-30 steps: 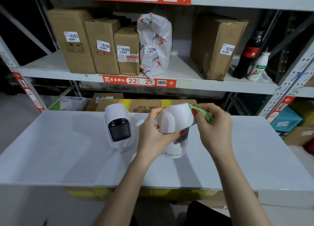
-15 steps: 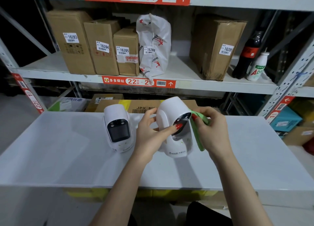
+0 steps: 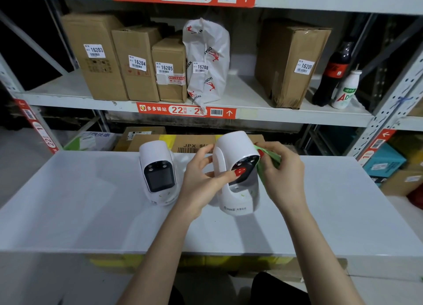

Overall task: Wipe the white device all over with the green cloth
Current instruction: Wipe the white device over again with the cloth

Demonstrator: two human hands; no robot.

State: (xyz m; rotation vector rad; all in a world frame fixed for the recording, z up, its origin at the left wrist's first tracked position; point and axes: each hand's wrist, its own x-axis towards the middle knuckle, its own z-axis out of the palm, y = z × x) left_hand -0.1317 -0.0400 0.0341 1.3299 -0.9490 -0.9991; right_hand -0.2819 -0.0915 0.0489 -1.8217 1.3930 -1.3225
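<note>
Device: white device [image 3: 235, 167] upright on tabletop [image 3: 91, 213], screen facing cam.
L hand [image 3: 201, 183]: fingers curled round device's left side, thumb on screen.
R hand [image 3: 281, 174]: fingers pinch green cloth [image 3: 266, 165] vs device's right side.
Beside: 2nd white unit [image 3: 158, 171], just left, untouched.

Two devices stand on the table [image 3: 91, 213] in front of me. The one I hold [image 3: 238, 158] is on the right; the second device [image 3: 158, 169] stands just to its left, apart from it. My left hand [image 3: 201, 181] grips the held device from its left, thumb across its front. My right hand [image 3: 281, 174] is on its right side, pressing the cloth [image 3: 269, 158] against it. Beyond the table, a shelf [image 3: 251, 98] carries a row of boxes [image 3: 135, 61], a bag [image 3: 208, 61], and two bottles [image 3: 338, 75] at the far right.
</note>
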